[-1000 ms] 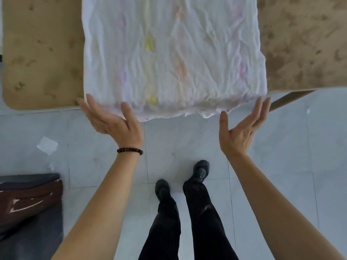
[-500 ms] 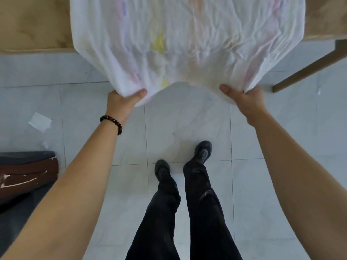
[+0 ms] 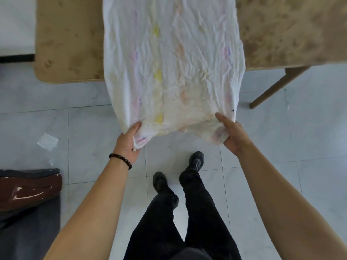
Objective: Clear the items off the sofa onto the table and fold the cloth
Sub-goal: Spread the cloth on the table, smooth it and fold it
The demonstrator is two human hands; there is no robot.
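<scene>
A crumpled white cloth (image 3: 172, 59) with faint yellow, pink and orange marks lies on the brown table (image 3: 69, 40) and hangs out past the table's near edge. My left hand (image 3: 128, 142) grips its near left corner, thumb on top and fingers underneath. At the near right corner my right hand (image 3: 231, 134) holds the cloth the same way. Both hands are in front of the table, above the floor, and keep the near end of the cloth lifted.
The table's wooden leg (image 3: 277, 87) slants down at the right. A dark brown sofa arm (image 3: 26, 190) sits at the lower left. A scrap of white paper (image 3: 47, 141) lies on the pale tiled floor. My legs and black shoes (image 3: 196, 161) stand below the cloth.
One second ago both hands were open at the cloth's near edge on the table. They have since gripped its corners and drawn the near end off the table toward me.
</scene>
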